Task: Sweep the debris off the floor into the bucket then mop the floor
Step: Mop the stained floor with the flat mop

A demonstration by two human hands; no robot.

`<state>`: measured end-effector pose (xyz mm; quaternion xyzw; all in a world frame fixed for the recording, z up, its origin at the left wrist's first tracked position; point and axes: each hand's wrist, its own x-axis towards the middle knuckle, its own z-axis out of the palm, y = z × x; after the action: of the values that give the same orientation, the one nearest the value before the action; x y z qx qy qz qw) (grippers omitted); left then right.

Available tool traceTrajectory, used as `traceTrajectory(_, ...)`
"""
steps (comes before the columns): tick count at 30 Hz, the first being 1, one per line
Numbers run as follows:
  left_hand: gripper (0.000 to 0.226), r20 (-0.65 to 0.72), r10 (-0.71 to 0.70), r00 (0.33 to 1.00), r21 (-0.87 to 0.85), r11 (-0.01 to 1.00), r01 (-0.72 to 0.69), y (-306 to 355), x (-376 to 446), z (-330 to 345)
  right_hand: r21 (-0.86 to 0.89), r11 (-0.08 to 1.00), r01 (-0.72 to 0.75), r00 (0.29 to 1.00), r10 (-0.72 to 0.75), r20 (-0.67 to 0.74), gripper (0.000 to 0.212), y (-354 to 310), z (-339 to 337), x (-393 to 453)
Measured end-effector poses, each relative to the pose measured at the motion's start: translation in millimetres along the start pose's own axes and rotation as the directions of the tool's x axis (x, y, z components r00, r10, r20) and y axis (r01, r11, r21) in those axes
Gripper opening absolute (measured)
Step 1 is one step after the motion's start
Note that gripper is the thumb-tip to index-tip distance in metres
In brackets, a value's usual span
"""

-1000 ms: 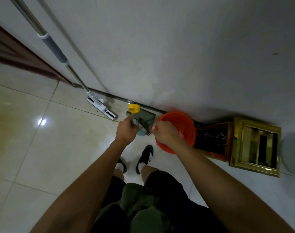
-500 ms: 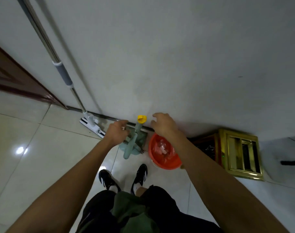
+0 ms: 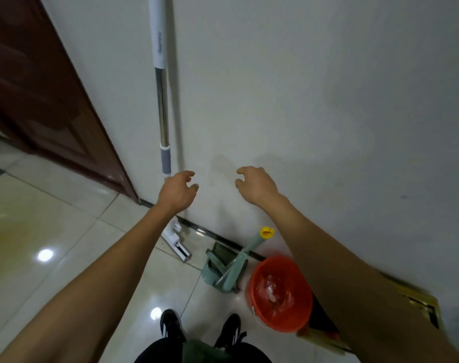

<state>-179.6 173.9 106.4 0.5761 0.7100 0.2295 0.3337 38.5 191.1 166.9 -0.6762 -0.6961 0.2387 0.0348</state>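
Glossy floor tiles [image 3: 52,231] meet a white wall [image 3: 327,100] where the mop [image 3: 162,100] leans, both hands, left [image 3: 176,191] and right [image 3: 257,185], loosely curled and empty, above the dustpan [image 3: 224,268] and orange bucket [image 3: 279,293].

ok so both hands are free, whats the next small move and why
Probably close the left hand around the mop handle leaning on the wall beside it. The dustpan and brush rest on the floor, the orange bucket already holds debris, so mopping looks next.
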Motion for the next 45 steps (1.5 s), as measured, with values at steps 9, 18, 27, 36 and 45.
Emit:
traceTrajectory(9,0.049,-0.071,-0.246,0.967,-0.295,0.931,0.215,-49.1,13.0,-54.8,-0.296,0.908,0.298,0.952,-0.304,0.029,0.035,-101.0,12.6,26.8)
traceTrajectory(18,0.056,-0.016,-0.282,0.959,-0.432,0.867,0.248,-81.2,72.7,-64.7,0.023,0.974,0.224,0.973,-0.222,-0.070,0.039,-163.6,31.8,90.7)
traceTrajectory(27,0.053,0.039,-0.131,0.991,-0.405,0.904,0.135,-69.0,142.8,-80.0,0.401,0.901,0.167,0.964,-0.063,-0.259,0.046,-200.3,30.4,144.6)
traceTrajectory(36,0.047,0.062,-0.034,0.997,-0.395,0.917,0.056,-55.5,152.3,-90.8,0.555,0.790,0.261,0.924,-0.040,-0.379,0.020,-214.2,32.0,145.8)
traceTrajectory(45,0.017,-0.041,-0.034,0.999,-0.292,0.956,0.021,-72.4,83.7,-87.7,0.430,0.829,0.357,0.916,-0.220,-0.337,0.015,-208.3,43.1,86.4)
